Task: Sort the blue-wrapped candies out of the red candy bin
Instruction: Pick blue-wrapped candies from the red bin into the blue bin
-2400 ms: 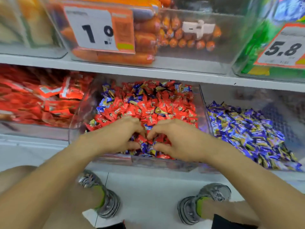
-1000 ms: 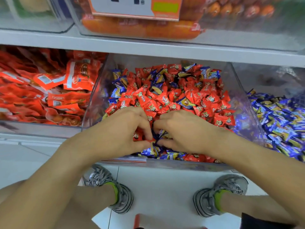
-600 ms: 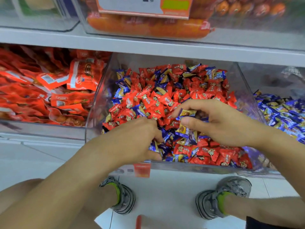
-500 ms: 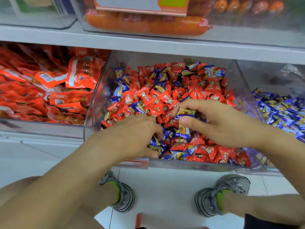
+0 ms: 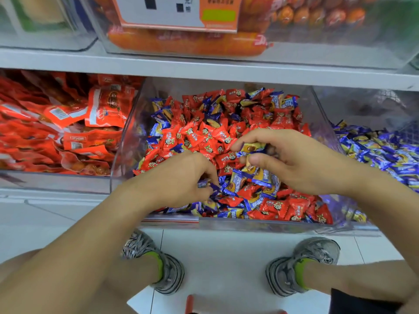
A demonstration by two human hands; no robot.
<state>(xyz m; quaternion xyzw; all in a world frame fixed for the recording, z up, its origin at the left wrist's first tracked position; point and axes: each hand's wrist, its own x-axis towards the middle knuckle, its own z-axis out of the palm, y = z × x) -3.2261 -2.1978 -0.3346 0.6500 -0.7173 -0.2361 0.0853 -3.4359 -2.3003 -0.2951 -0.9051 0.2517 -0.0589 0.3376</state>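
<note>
Clear bin [image 5: 127, 141] w/ mixed red/blue candies [image 5: 204, 137]; both hands' fingers [image 5: 251, 160] pinching blue candies [image 5: 252, 148].

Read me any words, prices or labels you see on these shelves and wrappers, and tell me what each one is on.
"元": white part of the price tag on the upper bin; its digits are cut off.
Orange part of the tag: too blurred.
Red candies, blue candies, orange packets: print too small.
</note>
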